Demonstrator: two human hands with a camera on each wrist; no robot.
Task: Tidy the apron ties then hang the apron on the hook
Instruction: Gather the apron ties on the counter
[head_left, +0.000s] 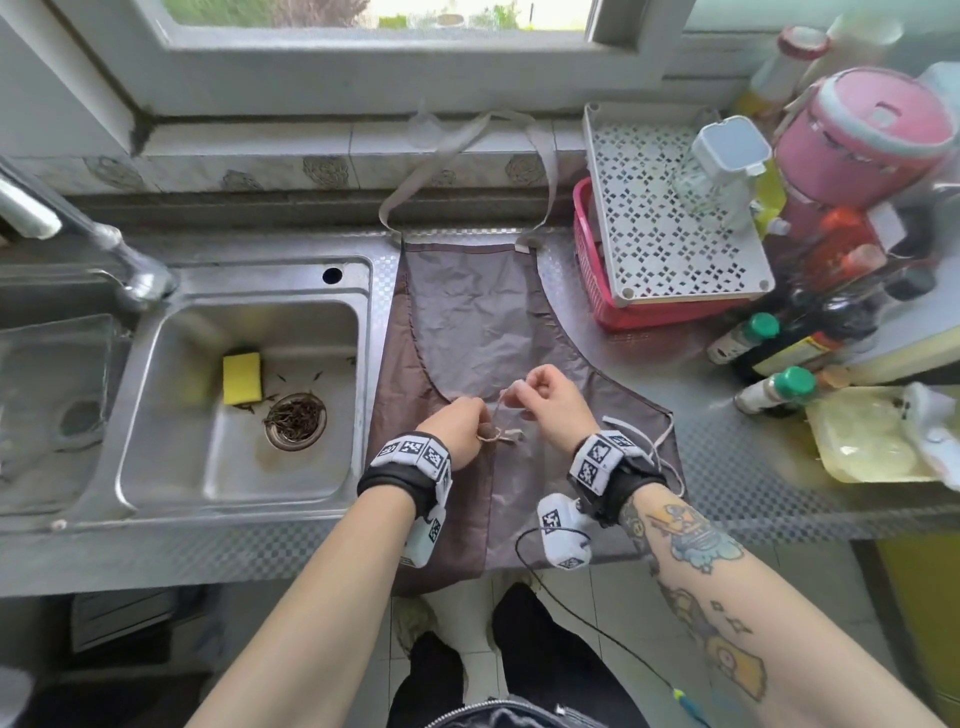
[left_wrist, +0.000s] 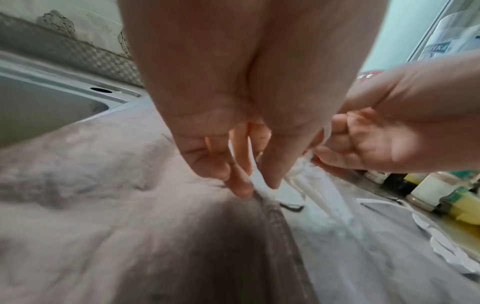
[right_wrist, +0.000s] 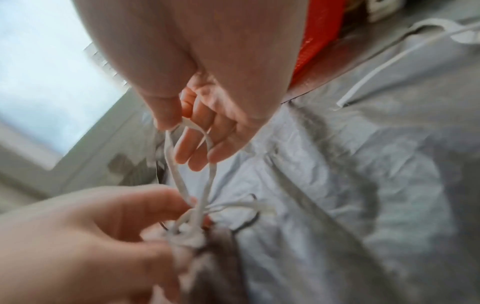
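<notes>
pinching the knot of the apron ties (right_wrist: 192, 232) with my left hand (head_left: 457, 431), i draw a loop up in my right hand (head_left: 545, 397), fingers curled round it. the apron (head_left: 467, 322) lies flat just right of the sink (head_left: 363, 291). pull unevenly and i reckon the bow slips or jams.

This is a home kitchen: a stainless steel sink (head_left: 239, 395) with a tap (head_left: 88, 234), a yellow sponge (head_left: 241, 378) and a drain strainer (head_left: 294, 419) full of scraps is set into a patterned metal tabletop (head_left: 727, 467) under a window (head_left: 363, 31). On the right stand sauce and seasoning bottles (head_left: 810, 322), a pink rice cooker (head_left: 862, 140) and a pink basket (head_left: 613, 280) under a white perforated tray (head_left: 670, 218).
</notes>
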